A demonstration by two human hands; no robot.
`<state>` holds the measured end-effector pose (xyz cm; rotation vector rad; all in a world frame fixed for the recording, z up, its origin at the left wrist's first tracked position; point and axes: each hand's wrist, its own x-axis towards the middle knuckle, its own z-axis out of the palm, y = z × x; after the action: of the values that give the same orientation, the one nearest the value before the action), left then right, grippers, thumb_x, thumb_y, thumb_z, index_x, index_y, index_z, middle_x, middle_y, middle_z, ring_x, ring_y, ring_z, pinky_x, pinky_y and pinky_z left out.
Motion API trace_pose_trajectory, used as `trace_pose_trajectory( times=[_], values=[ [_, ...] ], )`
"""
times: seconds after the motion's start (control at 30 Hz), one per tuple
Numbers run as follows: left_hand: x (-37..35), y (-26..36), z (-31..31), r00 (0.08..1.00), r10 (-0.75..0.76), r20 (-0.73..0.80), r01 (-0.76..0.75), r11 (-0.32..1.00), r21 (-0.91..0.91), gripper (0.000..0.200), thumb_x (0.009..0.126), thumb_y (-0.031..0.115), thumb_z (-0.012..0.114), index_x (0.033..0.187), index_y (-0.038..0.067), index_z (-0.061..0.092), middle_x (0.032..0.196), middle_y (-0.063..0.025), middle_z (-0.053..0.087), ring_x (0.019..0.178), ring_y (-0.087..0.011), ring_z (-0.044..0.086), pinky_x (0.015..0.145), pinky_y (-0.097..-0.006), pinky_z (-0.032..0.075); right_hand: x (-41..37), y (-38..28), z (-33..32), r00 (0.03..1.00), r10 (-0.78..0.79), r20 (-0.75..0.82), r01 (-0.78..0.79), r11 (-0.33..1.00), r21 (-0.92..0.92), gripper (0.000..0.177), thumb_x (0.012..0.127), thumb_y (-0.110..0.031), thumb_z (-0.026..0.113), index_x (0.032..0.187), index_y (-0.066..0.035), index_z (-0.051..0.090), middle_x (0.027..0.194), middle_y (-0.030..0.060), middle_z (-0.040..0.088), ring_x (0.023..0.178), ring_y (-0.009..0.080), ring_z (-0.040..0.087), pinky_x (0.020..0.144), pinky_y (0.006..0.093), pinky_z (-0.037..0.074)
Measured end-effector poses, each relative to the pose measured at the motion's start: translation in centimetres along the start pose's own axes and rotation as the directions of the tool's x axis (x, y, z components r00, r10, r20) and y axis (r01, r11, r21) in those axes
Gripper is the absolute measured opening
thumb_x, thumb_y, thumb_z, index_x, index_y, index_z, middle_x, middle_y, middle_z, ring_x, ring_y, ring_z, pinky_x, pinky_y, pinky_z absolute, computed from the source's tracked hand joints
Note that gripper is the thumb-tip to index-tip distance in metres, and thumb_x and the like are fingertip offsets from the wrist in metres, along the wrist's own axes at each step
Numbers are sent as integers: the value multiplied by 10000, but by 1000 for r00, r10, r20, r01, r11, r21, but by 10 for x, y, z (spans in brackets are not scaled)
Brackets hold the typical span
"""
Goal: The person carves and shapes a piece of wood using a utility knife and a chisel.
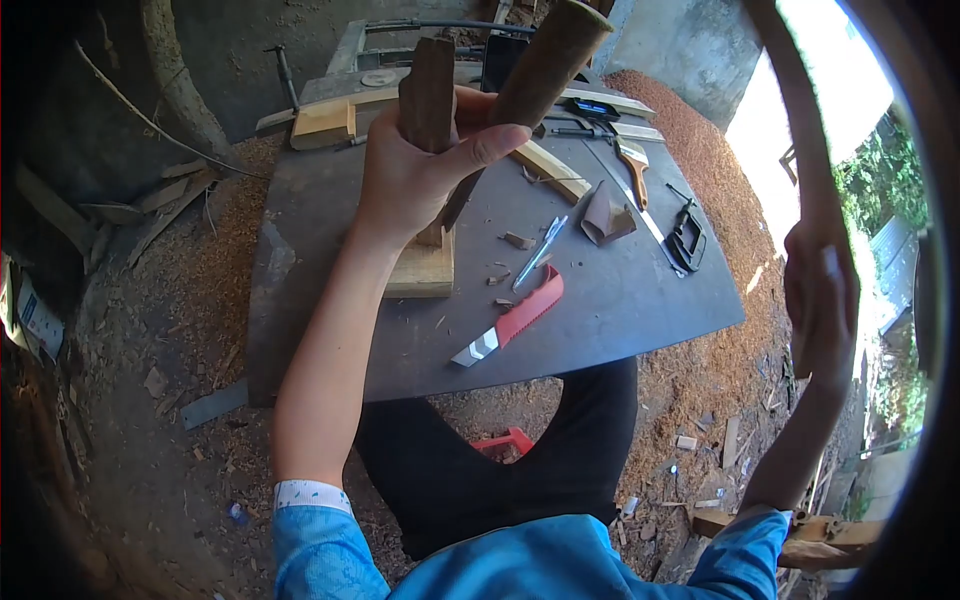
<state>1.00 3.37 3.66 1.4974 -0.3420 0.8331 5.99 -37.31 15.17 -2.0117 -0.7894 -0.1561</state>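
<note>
My left hand (pixel 430 165) is raised over the table, its fingers wrapped round rough brown wood. One dark, blocky end (pixel 427 95) stands up on the left, and a thicker round length (pixel 550 65) slants up to the right; whether they join is hidden by the hand. Below it, a squared wooden block (pixel 420 272) rests on the table. At far right my right hand (pixel 822 290) is closed on a long, dark, stick-like piece (pixel 805 110) that rises past the top edge. Nearest the left forearm lie a red-handled cutter (pixel 525 312) and a pen (pixel 540 252).
On the dark table (pixel 330 330) are wood chips, a curled brown piece (pixel 606 215), a paintbrush (pixel 635 170), a metal ruler (pixel 655 235), and a black clamp (pixel 686 235). Wooden strips lie along the back. Sawdust (pixel 690 130) is heaped behind; scraps litter the floor around my legs.
</note>
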Motion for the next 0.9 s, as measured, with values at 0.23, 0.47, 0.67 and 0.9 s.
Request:
trace_pose_trajectory(
  times=[0.23, 0.47, 0.67, 0.9],
  values=[
    [-1, 0, 2, 1000, -16, 4, 16, 1000, 21, 348, 820, 253, 910, 1054, 39, 766, 961, -77, 781, 878, -133, 744, 803, -274, 579, -2, -14, -3, 970, 146, -193, -162, 984, -69, 638, 1072, -411, 506, 1578, -38, 397, 1267, 98, 634, 1010, 95, 594, 731, 195, 459],
    [0, -7, 0, 1000, 21, 10, -21, 999, 34, 339, 828, 290, 902, 1045, 59, 781, 947, -51, 783, 861, -117, 741, 767, -261, 578, -15, -33, 47, 982, 159, 104, -143, 979, -148, 789, 969, -518, 593, 1535, 15, 457, 860, -13, 540, 641, 40, 424, 538, 209, 304],
    [0, -15, -2, 998, 67, 15, -68, 996, 51, 363, 834, 341, 893, 1045, 67, 782, 932, -38, 779, 833, -111, 739, 735, -245, 581, -18, -36, 48, 972, 217, 93, -200, 965, -167, 834, 968, -525, 603, 1563, 27, 410, 843, -1, 542, 593, 34, 433, 490, 213, 310],
    [0, -13, 2, 999, 41, -5, -41, 998, 52, 466, 807, 499, 871, 981, 76, 781, 882, -27, 767, 796, -116, 734, 709, -238, 568, -24, -34, 50, 986, 159, 54, -143, 964, -225, 821, 975, -484, 591, 1586, 17, 369, 866, 1, 559, 562, 0, 414, 463, 174, 297]
  ],
)
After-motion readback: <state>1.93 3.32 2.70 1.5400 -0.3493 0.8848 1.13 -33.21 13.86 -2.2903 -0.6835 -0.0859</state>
